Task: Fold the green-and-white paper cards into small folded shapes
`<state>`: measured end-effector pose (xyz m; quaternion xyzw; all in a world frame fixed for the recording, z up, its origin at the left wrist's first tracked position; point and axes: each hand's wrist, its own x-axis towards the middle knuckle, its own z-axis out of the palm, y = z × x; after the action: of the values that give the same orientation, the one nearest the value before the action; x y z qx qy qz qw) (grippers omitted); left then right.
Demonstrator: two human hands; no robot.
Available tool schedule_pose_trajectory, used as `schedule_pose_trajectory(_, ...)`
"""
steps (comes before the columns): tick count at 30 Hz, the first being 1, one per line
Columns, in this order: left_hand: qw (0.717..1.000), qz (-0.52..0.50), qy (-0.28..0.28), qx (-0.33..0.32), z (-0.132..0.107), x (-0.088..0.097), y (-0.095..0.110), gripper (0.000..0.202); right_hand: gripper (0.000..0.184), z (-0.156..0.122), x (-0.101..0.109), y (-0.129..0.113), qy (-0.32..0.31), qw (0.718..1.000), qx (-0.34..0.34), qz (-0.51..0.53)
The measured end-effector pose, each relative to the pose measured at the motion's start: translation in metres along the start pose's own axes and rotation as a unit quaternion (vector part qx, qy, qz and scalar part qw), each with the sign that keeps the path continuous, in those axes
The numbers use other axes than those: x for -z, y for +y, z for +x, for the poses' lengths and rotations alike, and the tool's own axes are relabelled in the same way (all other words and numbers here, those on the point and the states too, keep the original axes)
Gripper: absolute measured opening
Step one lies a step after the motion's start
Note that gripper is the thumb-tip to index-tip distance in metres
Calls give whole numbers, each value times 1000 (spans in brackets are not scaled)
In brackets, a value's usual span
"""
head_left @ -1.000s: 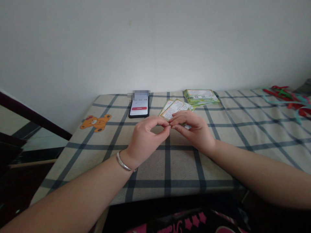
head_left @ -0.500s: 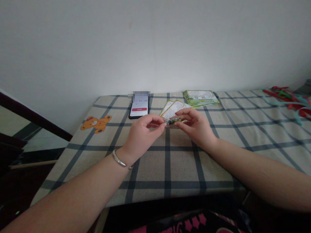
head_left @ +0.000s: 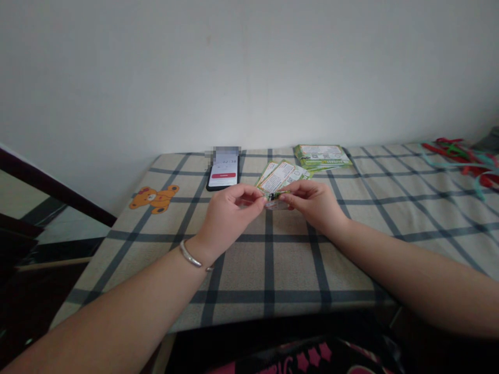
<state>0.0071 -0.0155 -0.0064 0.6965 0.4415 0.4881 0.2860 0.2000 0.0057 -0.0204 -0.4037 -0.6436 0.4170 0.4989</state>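
Pinching: left hand (head_left: 233, 209), right hand (head_left: 315, 203), both nearly closed
Small printed piece (head_left: 274, 196): gripped between them, visible length crosswise, neither nearer

The small printed piece (head_left: 273, 196) between my left hand (head_left: 234, 210) and my right hand (head_left: 314, 202) shows black and green. From it, at twelve o'clock, the fanned cards (head_left: 277, 176) are white, with green borders and orange frames. Between one and two o'clock, the flat box (head_left: 323, 154) is green with a white panel. At ten o'clock, the phone (head_left: 223, 171) has black edges, a pale screen and a red button. At nine, the teddy bear picture (head_left: 154, 199) is orange. Between two and three, the ribbons (head_left: 463, 158) are red, green and pale turquoise. My bracelet (head_left: 188, 256) is silver. The tablecloth (head_left: 244, 270) is beige, checked in dark blue-grey. At six, the fabric (head_left: 312, 358) is black with pink stars.
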Motion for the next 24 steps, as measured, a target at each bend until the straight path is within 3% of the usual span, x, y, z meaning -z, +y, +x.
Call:
schedule_pose_trajectory(6,1000,-17,-12,7,1,0,3,7,21,-2,-1,-4,-16,1000,3,13)
schedule_pose_trajectory(13,997,-36,-67,-7,5,1,-9,12,21,-2,0,-3,-23,1000,-1,17)
schedule_pose_trajectory(19,989,87,-116,-33,2,2,-5,20,25,-1,-1,-6,-20,999,1,38)
schedule_pose_trajectory(24,980,157,-103,-61,0,2,3,33,24,-1,-1,-7,-29,998,-4,54)
